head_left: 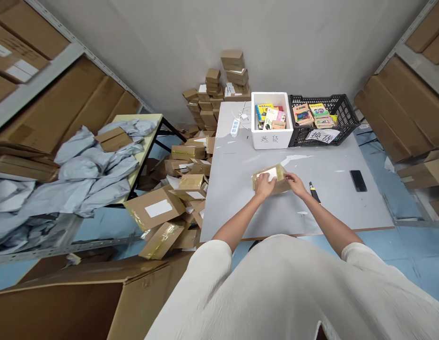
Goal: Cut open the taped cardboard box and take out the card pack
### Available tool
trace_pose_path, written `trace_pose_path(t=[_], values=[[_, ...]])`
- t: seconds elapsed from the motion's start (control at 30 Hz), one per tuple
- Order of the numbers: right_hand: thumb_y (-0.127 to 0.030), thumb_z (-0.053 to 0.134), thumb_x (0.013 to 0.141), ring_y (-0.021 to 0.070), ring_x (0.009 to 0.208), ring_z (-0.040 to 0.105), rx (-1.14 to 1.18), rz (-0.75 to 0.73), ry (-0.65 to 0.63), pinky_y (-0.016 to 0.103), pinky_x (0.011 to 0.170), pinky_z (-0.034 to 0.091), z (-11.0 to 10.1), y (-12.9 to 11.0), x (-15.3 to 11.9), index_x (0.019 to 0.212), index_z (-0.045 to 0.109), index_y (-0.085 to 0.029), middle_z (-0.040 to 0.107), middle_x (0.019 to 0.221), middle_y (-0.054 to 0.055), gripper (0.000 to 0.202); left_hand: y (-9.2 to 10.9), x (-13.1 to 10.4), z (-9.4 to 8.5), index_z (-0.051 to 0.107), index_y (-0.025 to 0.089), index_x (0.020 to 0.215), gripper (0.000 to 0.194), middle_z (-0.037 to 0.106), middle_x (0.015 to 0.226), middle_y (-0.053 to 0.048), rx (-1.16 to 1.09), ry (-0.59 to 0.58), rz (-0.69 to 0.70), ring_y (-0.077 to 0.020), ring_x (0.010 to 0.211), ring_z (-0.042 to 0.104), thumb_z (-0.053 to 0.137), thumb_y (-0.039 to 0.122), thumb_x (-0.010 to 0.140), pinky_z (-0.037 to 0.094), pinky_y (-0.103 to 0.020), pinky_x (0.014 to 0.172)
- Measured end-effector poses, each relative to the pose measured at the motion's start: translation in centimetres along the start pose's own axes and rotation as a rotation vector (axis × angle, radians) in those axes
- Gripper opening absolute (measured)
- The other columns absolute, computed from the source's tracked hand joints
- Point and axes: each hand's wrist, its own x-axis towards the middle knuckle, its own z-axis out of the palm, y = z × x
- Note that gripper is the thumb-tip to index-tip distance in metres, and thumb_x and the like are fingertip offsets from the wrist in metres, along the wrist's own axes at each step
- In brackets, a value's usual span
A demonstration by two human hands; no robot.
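A small taped cardboard box (280, 188) with a white label on top lies on the grey table (233, 203) in front of me. My left hand (264, 185) grips its left side, fingers resting over the label. At the box's right end, the fingers of my right hand (295, 183) pinch the edge by the tape. A black and yellow utility knife (314, 192) lies just right of my right hand. The underside of the box and part of its front are hidden.
A white foam box (272, 140) and a black crate (325, 138), both holding books, stand at the table's back. A phone (358, 181) lies right; a power strip (235, 127) lies back left. Parcels (160, 208) pile up left of the table. Grey mailing bags (88, 165) cover a side table.
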Motion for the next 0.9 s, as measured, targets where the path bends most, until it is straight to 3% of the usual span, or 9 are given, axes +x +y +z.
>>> trace_pose_path(t=[0.13,0.27,0.4,0.57,0.77,0.9], values=[[-0.034,0.066,0.087,0.0328,0.140,0.058,-0.092,-0.178,-0.086,0.054,0.126,0.041,2.8,-2.3,0.8,0.131,0.076,-0.031,0.069,0.144,0.007,0.045,0.5,0.4,-2.3,0.063,0.024,0.132,0.042,0.065,0.140,-0.014,-0.068,0.095,0.028,-0.0332,0.136,0.057,0.070,0.050,0.100,0.043,-0.043,0.117],[-0.044,0.073,0.087,0.0370,0.148,0.050,-0.190,-0.054,-0.014,0.060,0.126,0.039,4.8,-2.6,0.6,0.140,0.069,-0.029,0.059,0.157,0.011,0.055,-1.1,0.1,-5.3,0.063,0.026,0.132,0.031,0.066,0.138,-0.013,-0.121,0.170,-0.039,-0.0292,0.122,0.065,0.063,0.039,0.103,0.050,-0.040,0.107],[-0.046,0.068,0.090,0.0321,0.132,0.063,-0.077,0.038,-0.086,0.053,0.118,0.050,6.1,-2.5,0.1,0.156,0.053,-0.030,0.063,0.153,0.011,0.069,-2.9,-0.6,-6.9,0.062,0.025,0.131,0.027,0.070,0.131,-0.012,-0.186,0.196,-0.078,-0.0255,0.109,0.070,0.059,0.029,0.104,0.053,-0.038,0.099],[-0.042,0.066,0.087,0.0336,0.141,0.059,-0.061,-0.020,0.048,0.052,0.121,0.048,5.0,-3.0,0.1,0.162,0.047,-0.028,0.060,0.159,0.011,0.078,-3.1,-0.6,-5.0,0.060,0.024,0.136,0.034,0.072,0.128,-0.011,-0.281,0.162,-0.068,-0.0226,0.107,0.070,0.059,0.020,0.102,0.054,-0.034,0.096],[-0.039,0.064,0.086,0.0379,0.143,0.057,-0.139,0.052,0.182,0.053,0.125,0.045,-0.1,-1.7,-0.1,0.155,0.057,-0.025,0.065,0.154,0.012,0.070,-0.5,1.0,-0.4,0.061,0.024,0.138,0.042,0.072,0.125,-0.010,-0.355,0.022,-0.063,-0.0237,0.106,0.072,0.063,0.015,0.098,0.055,-0.036,0.097],[-0.039,0.062,0.088,0.0386,0.138,0.061,-0.152,0.136,0.215,0.056,0.123,0.046,-2.0,-0.7,-0.9,0.151,0.062,-0.024,0.069,0.148,0.013,0.065,1.2,0.9,1.0,0.067,0.023,0.129,0.036,0.065,0.140,-0.016,-0.170,0.033,0.085,-0.0338,0.130,0.062,0.066,0.013,0.094,0.048,-0.047,0.113]])
